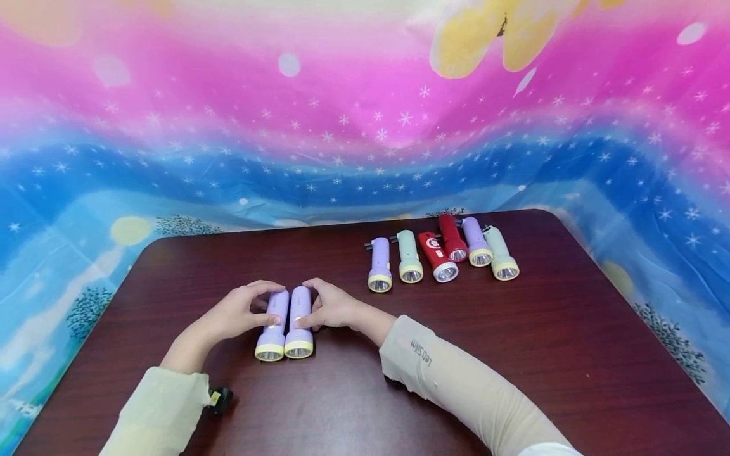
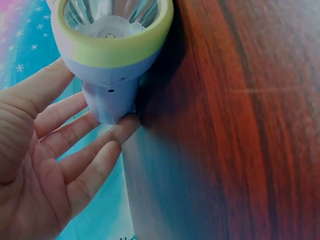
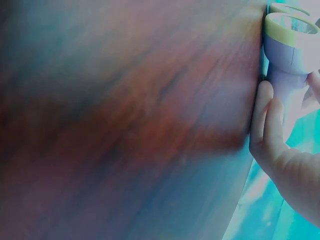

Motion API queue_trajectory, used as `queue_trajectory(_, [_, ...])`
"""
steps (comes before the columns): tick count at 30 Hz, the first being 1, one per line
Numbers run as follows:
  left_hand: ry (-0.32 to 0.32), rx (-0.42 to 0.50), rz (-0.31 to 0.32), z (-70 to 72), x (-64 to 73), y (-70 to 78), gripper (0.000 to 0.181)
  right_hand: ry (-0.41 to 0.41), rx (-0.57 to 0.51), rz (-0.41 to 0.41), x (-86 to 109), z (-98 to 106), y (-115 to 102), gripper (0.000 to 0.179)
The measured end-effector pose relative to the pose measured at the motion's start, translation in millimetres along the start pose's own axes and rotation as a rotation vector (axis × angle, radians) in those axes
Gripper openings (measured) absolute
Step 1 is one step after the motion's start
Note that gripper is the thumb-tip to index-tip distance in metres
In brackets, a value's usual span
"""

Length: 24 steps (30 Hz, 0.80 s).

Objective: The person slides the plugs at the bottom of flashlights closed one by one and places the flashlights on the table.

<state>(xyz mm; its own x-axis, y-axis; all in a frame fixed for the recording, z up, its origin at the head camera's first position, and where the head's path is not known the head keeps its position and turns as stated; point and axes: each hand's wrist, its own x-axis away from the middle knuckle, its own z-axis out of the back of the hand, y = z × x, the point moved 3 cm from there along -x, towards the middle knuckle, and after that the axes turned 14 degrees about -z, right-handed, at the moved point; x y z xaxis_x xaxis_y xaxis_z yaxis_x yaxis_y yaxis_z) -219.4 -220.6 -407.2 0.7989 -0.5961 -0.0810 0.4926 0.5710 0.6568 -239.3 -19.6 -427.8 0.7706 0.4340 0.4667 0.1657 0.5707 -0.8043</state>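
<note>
Two purple flashlights with yellow rims lie side by side on the dark wooden table [image 1: 353,405], their lenses towards me. My left hand [image 1: 236,310] holds the left flashlight [image 1: 277,307], thumb on its body near the switch and fingers at its far end. With thumb and fingers, my right hand [image 1: 339,307] grips the right flashlight [image 1: 300,304]. The left wrist view shows the yellow rim and lens of the left flashlight [image 2: 110,95] close up, fingers along its underside. In the right wrist view, fingertips press against the right flashlight [image 3: 287,55].
Further back on the right stands a row of several flashlights: a purple flashlight [image 1: 380,253], a green flashlight [image 1: 407,250], two red ones [image 1: 430,250], another purple one [image 1: 474,235] and another green one [image 1: 500,250]. Some show plug prongs. A patterned cloth [image 1: 342,126] hangs behind the table.
</note>
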Motion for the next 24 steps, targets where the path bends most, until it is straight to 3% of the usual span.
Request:
queue_trajectory(6, [0.007, -0.047, 0.001, -1.8, 2.2, 0.7, 0.061, 0.013, 0.036, -0.009, 2.4, 1.4, 1.0, 0.083])
queue_trajectory(13, [0.037, -0.121, -0.043, -8.7, 4.8, 5.2, 0.068, -0.001, 0.035, -0.015, 7.4, 3.9, 0.5, 0.085])
queue_trajectory(24, [0.016, -0.042, -0.041, -21.0, 4.9, 15.5, 0.098, -0.03, 0.076, 0.013, 20.6, 17.5, 7.0, 0.077])
